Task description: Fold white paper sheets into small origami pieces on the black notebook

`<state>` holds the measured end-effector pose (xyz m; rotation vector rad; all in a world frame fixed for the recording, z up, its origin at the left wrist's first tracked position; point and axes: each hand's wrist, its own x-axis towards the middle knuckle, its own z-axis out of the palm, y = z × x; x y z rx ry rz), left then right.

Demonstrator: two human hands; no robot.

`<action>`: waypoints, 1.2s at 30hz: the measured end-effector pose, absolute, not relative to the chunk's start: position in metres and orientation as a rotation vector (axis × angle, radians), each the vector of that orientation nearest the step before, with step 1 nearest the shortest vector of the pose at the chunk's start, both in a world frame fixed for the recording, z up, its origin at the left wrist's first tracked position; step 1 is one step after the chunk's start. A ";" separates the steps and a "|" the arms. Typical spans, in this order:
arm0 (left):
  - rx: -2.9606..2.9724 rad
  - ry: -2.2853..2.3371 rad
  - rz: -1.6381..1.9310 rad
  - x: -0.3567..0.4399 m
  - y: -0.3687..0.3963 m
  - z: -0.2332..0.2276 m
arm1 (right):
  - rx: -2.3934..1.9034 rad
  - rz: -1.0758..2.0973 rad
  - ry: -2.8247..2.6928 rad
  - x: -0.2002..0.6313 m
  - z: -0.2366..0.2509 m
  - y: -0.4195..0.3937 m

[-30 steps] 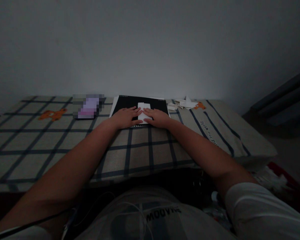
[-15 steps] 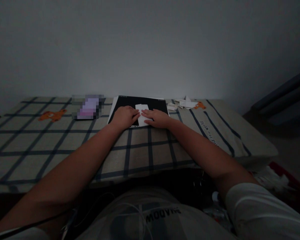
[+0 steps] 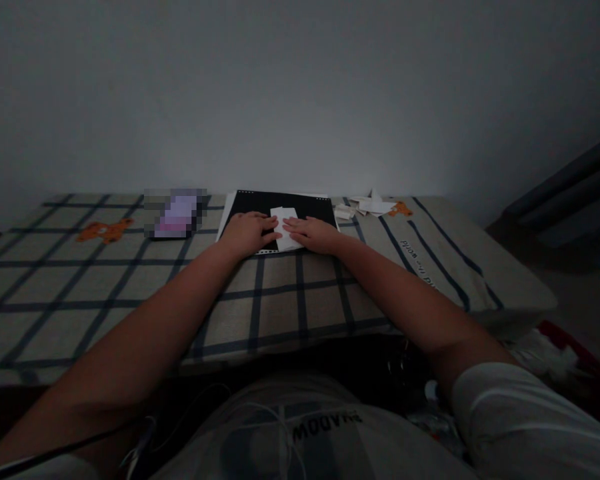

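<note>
A folded piece of white paper (image 3: pixel 286 241) lies flat on a black sheet (image 3: pixel 257 201) with small holes along its edges. White sheets show from under the black one. My left hand (image 3: pixel 250 233) rests on the black sheet, its fingertips touching the paper's left edge, thumb apart from the fingers. From the other side my right hand (image 3: pixel 315 235) lies over the paper's right part with fingers stretched out flat. Neither hand grips anything. The fingers hide some of the paper's middle and right edge.
Left of the black sheet lies a phone (image 3: pixel 175 217), partly pixelated. Folded white paper pieces (image 3: pixel 375 205) lie to the right. A checked tablecloth (image 3: pixel 275 307) covers the table, which stands against a grey wall (image 3: pixel 300 93). A cable (image 3: pixel 80 440) runs by my left arm.
The fingers of my left hand have spread a little, the thumb moving away from the others. My right hand's fingers have shifted slightly on the paper, which stays in place.
</note>
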<state>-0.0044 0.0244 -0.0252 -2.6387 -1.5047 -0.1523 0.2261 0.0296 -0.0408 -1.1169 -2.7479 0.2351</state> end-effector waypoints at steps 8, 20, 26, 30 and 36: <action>-2.647 -1.487 -0.060 -0.002 0.015 -0.020 | -1.090 0.277 -2.716 0.226 -0.040 0.027; -2.655 -1.359 -0.165 0.002 0.011 -0.030 | -1.258 0.143 -2.670 0.218 -0.043 0.021; -2.691 -1.391 -0.081 0.001 0.009 -0.026 | -1.270 0.174 -2.664 0.217 -0.041 0.021; -2.715 -1.395 -0.043 -0.001 0.011 -0.024 | -1.296 0.165 -2.678 0.216 -0.038 0.018; -2.752 -1.366 -0.032 -0.002 0.010 -0.021 | -1.300 0.195 -2.694 0.218 -0.032 0.015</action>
